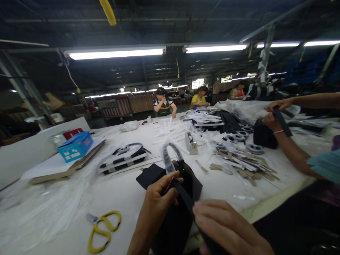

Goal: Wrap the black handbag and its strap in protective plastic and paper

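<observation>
A black handbag (172, 223) stands at the table's near edge, its clear-wrapped handle (166, 157) arching up behind my hands. With my left hand (159, 202) I pinch the end of a black strap (186, 200), where a small gold-coloured metal piece (174, 180) shows at the fingers. My right hand (225, 223), slightly blurred, is closed around the same strap lower down, nearer to me. A black flap (151, 176) sticks out to the left of the bag. Yellow-handled scissors (105, 226) lie on the table left of my left hand.
A blue box (75, 146) rests on stacked boards at left. A plastic-wrapped black bag (123, 157) lies farther in. Beyond my hands are a tape dispenser (191, 142), cardboard strips (247, 164) and white strips. At right a co-worker's hands (276, 115) hold a black strap; other people sit across.
</observation>
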`<control>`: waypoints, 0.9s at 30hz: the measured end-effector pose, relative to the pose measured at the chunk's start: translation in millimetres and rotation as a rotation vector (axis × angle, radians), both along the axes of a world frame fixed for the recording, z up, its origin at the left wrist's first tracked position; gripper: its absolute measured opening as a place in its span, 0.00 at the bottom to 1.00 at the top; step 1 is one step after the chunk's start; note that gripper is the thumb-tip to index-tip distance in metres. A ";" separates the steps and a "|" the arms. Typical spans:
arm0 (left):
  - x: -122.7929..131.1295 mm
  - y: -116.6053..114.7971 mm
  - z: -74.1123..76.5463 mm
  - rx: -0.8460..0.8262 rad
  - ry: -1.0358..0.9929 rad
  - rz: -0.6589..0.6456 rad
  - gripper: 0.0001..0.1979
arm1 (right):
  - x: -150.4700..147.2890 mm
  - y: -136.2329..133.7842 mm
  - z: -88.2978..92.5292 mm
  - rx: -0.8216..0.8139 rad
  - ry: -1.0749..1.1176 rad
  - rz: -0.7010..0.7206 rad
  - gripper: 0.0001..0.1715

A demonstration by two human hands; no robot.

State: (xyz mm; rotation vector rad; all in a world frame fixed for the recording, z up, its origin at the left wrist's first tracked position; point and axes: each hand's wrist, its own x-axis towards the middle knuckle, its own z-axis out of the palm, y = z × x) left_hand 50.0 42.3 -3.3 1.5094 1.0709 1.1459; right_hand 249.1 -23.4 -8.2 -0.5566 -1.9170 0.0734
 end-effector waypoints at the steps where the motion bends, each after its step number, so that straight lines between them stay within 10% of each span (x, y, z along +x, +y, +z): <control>1: 1.0 -1.1 -0.2 0.010 0.017 -0.007 0.23 | -4.1 8.8 2.0 0.008 0.012 0.005 0.31; 7: 1.8 -6.1 1.1 0.056 0.109 -0.071 0.23 | -21.5 54.4 10.1 -0.470 0.392 0.011 0.08; 13: -5.6 -1.8 2.9 0.032 -0.005 -0.175 0.27 | -20.6 66.7 14.5 -1.068 0.823 0.225 0.24; 27: 7.9 -2.7 18.2 0.070 0.137 -0.022 0.20 | -22.5 68.6 9.2 -1.118 0.942 0.181 0.25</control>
